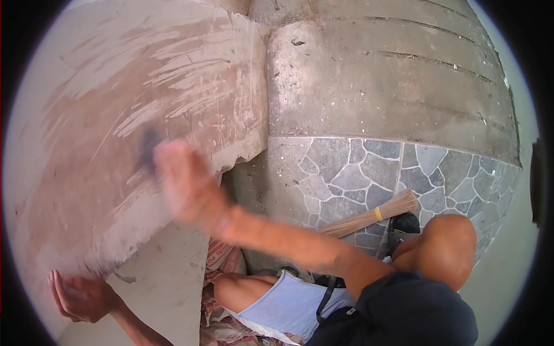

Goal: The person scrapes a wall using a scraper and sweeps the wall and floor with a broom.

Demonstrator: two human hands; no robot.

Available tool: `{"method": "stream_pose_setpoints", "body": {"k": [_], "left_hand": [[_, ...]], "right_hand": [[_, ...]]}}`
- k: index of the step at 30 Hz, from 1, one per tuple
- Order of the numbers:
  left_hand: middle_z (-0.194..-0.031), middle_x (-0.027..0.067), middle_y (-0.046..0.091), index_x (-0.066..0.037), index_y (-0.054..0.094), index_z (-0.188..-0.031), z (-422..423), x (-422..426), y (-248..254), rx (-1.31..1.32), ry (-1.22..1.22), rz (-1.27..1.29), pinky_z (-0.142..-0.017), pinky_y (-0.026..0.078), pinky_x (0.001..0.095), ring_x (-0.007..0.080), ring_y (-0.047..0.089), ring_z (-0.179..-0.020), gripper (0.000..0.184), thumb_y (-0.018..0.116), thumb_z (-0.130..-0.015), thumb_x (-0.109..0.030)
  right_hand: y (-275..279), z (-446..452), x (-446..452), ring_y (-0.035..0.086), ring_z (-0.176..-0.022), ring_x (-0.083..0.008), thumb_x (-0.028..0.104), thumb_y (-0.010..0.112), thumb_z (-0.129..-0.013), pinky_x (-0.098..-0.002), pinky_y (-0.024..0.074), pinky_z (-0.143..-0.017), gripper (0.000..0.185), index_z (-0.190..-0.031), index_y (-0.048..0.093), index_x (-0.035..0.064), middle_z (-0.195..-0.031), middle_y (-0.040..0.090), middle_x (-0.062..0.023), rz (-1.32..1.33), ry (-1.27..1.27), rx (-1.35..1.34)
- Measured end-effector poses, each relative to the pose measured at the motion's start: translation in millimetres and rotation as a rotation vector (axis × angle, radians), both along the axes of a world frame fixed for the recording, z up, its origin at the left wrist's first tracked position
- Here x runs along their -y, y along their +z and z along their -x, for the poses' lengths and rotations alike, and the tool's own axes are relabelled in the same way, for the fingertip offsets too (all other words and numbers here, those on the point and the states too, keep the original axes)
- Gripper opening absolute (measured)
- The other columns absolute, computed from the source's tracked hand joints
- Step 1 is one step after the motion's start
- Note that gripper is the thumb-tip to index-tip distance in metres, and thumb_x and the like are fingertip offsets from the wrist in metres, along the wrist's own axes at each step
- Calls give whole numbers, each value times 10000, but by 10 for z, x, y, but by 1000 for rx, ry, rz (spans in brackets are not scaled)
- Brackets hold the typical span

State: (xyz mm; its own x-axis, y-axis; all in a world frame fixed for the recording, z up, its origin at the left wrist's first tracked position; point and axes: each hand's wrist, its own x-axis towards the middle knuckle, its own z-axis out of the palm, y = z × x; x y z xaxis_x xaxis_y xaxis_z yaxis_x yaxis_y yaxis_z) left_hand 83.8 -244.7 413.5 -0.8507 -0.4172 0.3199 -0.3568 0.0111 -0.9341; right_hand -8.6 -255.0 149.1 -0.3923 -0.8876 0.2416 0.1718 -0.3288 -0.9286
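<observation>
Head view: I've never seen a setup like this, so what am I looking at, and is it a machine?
No machine arms here: these are a person's own bare hands. The single picture comes from a camera worn on that person's head, looking forward and down, so a bare knee shows too. The right hand holds a dark tool, too blurred to identify, at a brownish surface streaked with pale smears. The left hand seems to hold nothing; whether it touches the surface, I can't tell. To the side, a broom with a yellow band lies over stone-patterned flooring.
</observation>
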Motion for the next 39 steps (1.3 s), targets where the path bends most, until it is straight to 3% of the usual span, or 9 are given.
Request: {"method": "stream_pose_setpoints", "body": {"k": [5,10,11,16,24,27,30,33,39], "left_hand": [[-952,99,673,5,667,-957,14,-12,-25,-51,24,26,-786,544,320,233,676,-882,104,610,-920,-74],[-953,114,669,14,660,-962,65,-26,-58,-56,52,19,-788,547,328,247,675,-887,101,599,-920,-54],[-954,117,668,16,659,-962,73,-40,-75,-66,63,20,-787,549,333,251,674,-888,101,596,-921,-51],[-946,113,674,14,662,-966,-23,-32,-41,-127,0,-37,-781,545,341,263,672,-887,122,594,-928,-80],[-952,100,693,3,674,-987,191,-29,-142,-104,92,25,-780,537,337,254,672,-887,170,593,-943,-141],[-936,103,696,6,679,-971,108,-24,-148,-237,14,-45,-780,539,339,255,673,-888,165,593,-938,-130],[-1183,224,599,-27,579,-1218,-524,-385,14,-9,381,169,-949,442,579,427,578,-1098,468,448,-991,-414],[-1044,172,629,-50,610,-1124,-326,-228,-46,80,286,196,-814,493,604,391,628,-950,428,433,-997,-419],[-910,110,625,-58,617,-994,-20,-66,-146,89,261,242,-652,529,421,286,637,-812,428,421,-1000,-438]], "right_hand": [[746,146,-38,508,-1013,-365,109,468,-904,-465,424,-878,471,-1293,395,-148,-1126,491,-265,186,-62,-175],[-798,388,1175,509,-956,-328,195,394,-985,-433,434,-822,302,-1125,509,-47,-1070,509,-247,-475,206,198],[-1364,262,1418,546,-927,-272,193,254,-1011,-399,476,-818,372,-1116,472,-90,-1036,516,-218,-635,69,-108],[-1658,429,1922,477,-1125,-337,137,488,-926,-436,461,-940,350,-1177,484,-106,-1215,448,-274,-675,339,-519],[-2228,716,2374,455,-1132,-373,116,508,-872,-462,473,-958,407,-1188,477,-138,-1243,424,-272,-892,292,-314],[-1591,766,2357,441,-1193,-376,149,555,-863,-436,468,-980,418,-1190,513,-107,-1281,428,-233,-756,368,-431],[-2044,651,2607,455,-1206,-403,169,581,-842,-445,455,-993,423,-1171,558,-97,-1350,422,-229,-775,217,-465],[-2549,871,2783,489,-1237,-369,205,580,-823,-429,428,-1026,457,-1215,594,-28,-1310,523,-242,-951,331,-393],[-2846,961,3159,602,-1112,-350,215,565,-805,-438,479,-952,423,-1137,636,-37,-1206,600,-267,-984,475,-379]]}}
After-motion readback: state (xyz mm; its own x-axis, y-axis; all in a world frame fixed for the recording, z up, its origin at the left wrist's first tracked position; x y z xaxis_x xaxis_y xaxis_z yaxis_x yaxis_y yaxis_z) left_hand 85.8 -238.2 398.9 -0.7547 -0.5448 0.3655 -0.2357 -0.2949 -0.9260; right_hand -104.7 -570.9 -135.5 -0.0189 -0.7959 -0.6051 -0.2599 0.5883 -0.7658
